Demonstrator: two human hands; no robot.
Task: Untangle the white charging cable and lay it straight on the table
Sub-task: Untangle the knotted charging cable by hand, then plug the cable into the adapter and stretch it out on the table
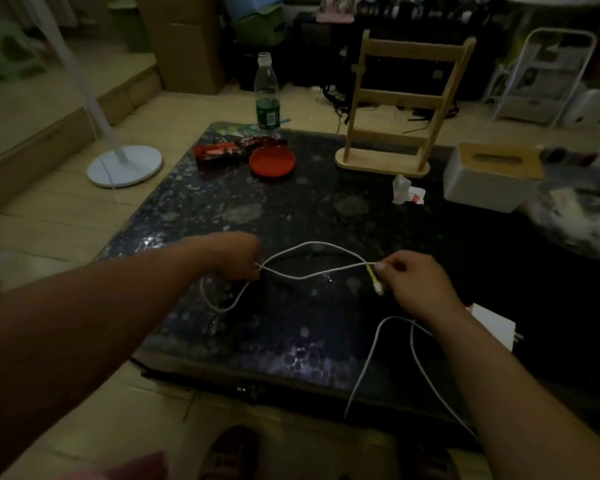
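Observation:
The white charging cable (pixel 312 274) hangs doubled between my two hands above the dark patterned table (pixel 291 209). My left hand (pixel 238 254) pinches the two strands where they cross at the left; a loop (pixel 219 303) droops below it onto the table. My right hand (pixel 414 277) pinches the strands at the right, near a yellowish plug end (pixel 374 279) that points down. More white cable (pixel 368 362) runs under my right wrist and off the table's near edge. A white charger block (pixel 492 325) lies to the right of that wrist.
At the table's back stand a red lid (pixel 272 161), a red packet (pixel 222 151), a bottle with a green label (pixel 267 95), a wooden rack (pixel 392 140), a crumpled wrapper (pixel 406 190) and a white tissue box (pixel 489 178). A fan base (pixel 124 167) sits on the floor at left.

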